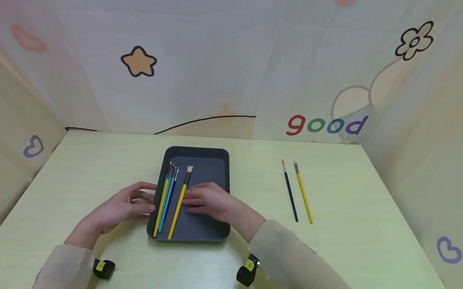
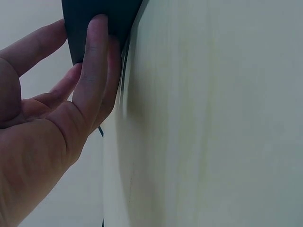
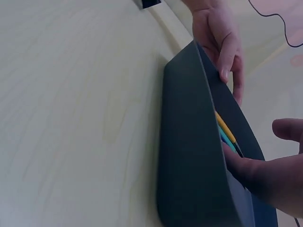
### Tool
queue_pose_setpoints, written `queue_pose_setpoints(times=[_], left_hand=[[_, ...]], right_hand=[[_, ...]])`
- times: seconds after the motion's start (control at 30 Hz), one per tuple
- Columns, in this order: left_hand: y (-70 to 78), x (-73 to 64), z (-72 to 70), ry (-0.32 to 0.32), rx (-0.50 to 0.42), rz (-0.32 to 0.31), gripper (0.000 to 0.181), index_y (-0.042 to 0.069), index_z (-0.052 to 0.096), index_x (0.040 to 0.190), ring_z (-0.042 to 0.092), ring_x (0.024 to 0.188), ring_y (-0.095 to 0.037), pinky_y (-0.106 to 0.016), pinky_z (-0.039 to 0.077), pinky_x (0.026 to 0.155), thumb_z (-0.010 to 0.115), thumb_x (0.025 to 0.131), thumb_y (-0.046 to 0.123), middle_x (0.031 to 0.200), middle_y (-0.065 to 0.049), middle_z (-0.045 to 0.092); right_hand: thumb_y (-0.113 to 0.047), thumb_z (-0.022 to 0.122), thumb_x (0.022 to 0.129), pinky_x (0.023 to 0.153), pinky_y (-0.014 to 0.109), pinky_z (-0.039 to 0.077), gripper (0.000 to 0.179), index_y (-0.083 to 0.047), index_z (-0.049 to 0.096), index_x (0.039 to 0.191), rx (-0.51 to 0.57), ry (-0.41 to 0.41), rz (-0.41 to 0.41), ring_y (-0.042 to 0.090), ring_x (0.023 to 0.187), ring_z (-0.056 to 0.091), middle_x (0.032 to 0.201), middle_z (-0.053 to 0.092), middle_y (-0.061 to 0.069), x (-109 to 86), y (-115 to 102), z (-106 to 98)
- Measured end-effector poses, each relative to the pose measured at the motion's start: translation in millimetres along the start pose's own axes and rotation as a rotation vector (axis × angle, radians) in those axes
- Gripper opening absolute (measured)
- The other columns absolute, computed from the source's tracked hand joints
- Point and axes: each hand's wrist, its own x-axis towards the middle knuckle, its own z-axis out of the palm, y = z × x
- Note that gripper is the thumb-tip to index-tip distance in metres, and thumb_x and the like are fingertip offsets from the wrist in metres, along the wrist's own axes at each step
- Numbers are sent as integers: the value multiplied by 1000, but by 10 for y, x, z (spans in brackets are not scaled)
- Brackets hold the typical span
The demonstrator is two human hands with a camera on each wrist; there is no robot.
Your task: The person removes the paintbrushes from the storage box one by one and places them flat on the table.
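Observation:
A dark grey rectangular tray (image 1: 208, 161) holds several paintbrushes. Along its left wall lies a close bundle of brushes (image 1: 166, 199) with yellow, teal and blue handles. A wider yellow paintbrush (image 1: 178, 210) with a pale flat tip slants apart from the bundle. My left hand (image 1: 125, 206) touches the tray's left wall from outside, its fingers spread; in the left wrist view the fingertips rest on the wall's outer face. Reaching over the right rim, my right hand (image 1: 210, 201) has its extended fingers beside the wider yellow brush, with the thumb (image 3: 288, 128) raised away from them.
To the right of the tray, a dark-handled paintbrush (image 1: 291, 193) and another yellow paintbrush (image 1: 304, 194) lie side by side on the pale table (image 1: 353, 232). A printed cloth (image 1: 206, 57) hangs behind the table and along its sides. Small black devices hang at both wrists.

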Motion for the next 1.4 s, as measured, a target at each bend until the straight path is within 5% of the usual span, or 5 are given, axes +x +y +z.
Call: queue_pose_setpoints(times=[0.23, 0.9, 1.4], left_hand=[[-25, 22, -4, -12, -10, 10, 64, 0, 35, 153, 63, 108, -33, -45, 58, 92, 68, 98, 8, 133, -28, 50], [-56, 1, -27, -37, -29, 47, 64, 0, 36, 153, 64, 109, -31, -45, 58, 91, 69, 98, 7, 130, -28, 50], [-32, -1, -17, -41, -27, 37, 64, 1, 36, 153, 64, 110, -31, -46, 58, 91, 69, 98, 8, 130, -27, 50]], right_hand=[[-8, 53, 106, 109, 52, 45, 39, 15, 51, 137, 49, 3, 7, 39, 133, 53, 139, 57, 27, 95, 33, 109], [-4, 60, 102, 103, 46, 52, 39, 17, 52, 134, 11, 51, -30, 31, 118, 63, 118, 66, 19, 357, 113, 403], [7, 69, 94, 82, 39, 62, 36, 11, 56, 127, -54, 173, -126, 22, 87, 71, 101, 70, 12, 444, 230, 516]])
